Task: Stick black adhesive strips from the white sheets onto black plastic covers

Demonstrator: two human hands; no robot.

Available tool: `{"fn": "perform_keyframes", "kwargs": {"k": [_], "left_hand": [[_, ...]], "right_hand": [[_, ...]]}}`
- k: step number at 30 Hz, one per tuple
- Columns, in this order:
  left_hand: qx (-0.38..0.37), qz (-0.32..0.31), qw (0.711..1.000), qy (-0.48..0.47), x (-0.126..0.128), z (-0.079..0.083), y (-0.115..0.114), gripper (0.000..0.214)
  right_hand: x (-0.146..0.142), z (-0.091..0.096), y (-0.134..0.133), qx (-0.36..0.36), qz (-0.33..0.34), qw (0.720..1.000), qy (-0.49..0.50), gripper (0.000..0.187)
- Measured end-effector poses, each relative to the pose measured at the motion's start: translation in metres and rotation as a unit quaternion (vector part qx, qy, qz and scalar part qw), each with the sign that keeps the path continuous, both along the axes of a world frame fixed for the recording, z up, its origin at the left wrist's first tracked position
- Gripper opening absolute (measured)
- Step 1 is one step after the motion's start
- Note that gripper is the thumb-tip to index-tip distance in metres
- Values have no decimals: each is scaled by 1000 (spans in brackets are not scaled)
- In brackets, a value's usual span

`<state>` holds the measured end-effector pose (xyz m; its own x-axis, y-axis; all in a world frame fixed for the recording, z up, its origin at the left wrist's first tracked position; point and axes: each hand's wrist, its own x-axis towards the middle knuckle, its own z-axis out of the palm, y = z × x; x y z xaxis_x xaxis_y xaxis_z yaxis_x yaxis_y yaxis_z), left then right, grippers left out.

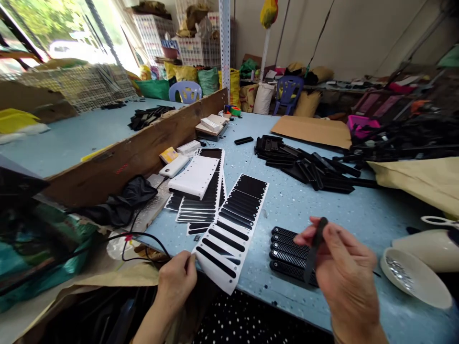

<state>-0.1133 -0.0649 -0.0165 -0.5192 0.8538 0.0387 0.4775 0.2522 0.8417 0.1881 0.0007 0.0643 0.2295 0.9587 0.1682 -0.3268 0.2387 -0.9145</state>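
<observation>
My left hand (pixel 178 277) pinches the near left corner of a white sticker sheet (pixel 219 275), which bears rows of black strips and hangs slightly past the table edge. In my right hand (pixel 346 272) a single black adhesive strip (pixel 315 251) is held between thumb and fingers, roughly upright. Beneath it lie several textured black bars (pixel 289 253) side by side on the blue table. More sticker sheets (pixel 199 210) are stacked farther left, with a folded white sheet (pixel 195 176) on top. My right fingers partly hide the bars.
A pile of black parts (pixel 304 165) lies beyond the bars, near a cardboard sheet (pixel 311 131). On the right stands a pale dish (pixel 416 277) of small shiny pieces. A wooden divider (pixel 143 138) runs along the left; a black cable (pixel 143 235) hangs below it.
</observation>
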Motion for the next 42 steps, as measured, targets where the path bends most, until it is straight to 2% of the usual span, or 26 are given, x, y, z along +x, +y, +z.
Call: {"fn": "perform_keyframes", "kwargs": {"k": [1,3,5,7,8,9,11,12,14,16,21,27,30,34,40,42], "left_hand": [[8,5,1000,25,-3,0,-1,16],[29,20,997,73,-2,0,-8,28],[49,28,996,68,12,2,-17,34],[38,3,998,-39,38,7,-28,30],[14,-30,992,-121,54,10,-33,27],[-31,-79,975,-206,71,13,-37,29],[-109,-157,916,-352,102,17,-41,35],[-134,-177,888,-404,114,17,-40,37],[-152,-194,852,-463,130,15,-37,37],[-154,-198,838,-484,136,12,-33,37],[-180,-189,822,-505,138,4,-24,40],[-184,-205,813,-514,146,2,-8,44],[-182,-211,817,-505,147,2,-2,42],[-168,-215,837,-474,149,-4,4,39],[-90,-215,915,-330,148,-9,12,45],[-69,-216,937,-266,147,-11,17,37]], "right_hand": [[12,1,-4,18,-6,999,-41,10],[27,-6,-18,41,22,985,-167,14],[26,-21,-36,53,83,950,-296,20],[14,-39,-53,85,127,909,-387,20],[7,-46,-61,116,137,889,-422,21],[-1,-53,-68,151,141,867,-454,25],[-11,-62,-79,220,135,826,-501,32],[-14,-65,-83,245,128,811,-515,34],[-12,-71,-89,273,107,799,-524,33],[-3,-76,-92,276,94,802,-522,28],[24,-78,-101,233,23,833,-502,27],[40,-78,-107,205,-15,838,-505,22],[44,-78,-105,185,-39,842,-505,19],[50,-72,-98,165,-21,848,-504,16],[85,-60,-80,98,-32,872,-478,13],[97,-63,-72,77,-40,882,-464,11]]}}
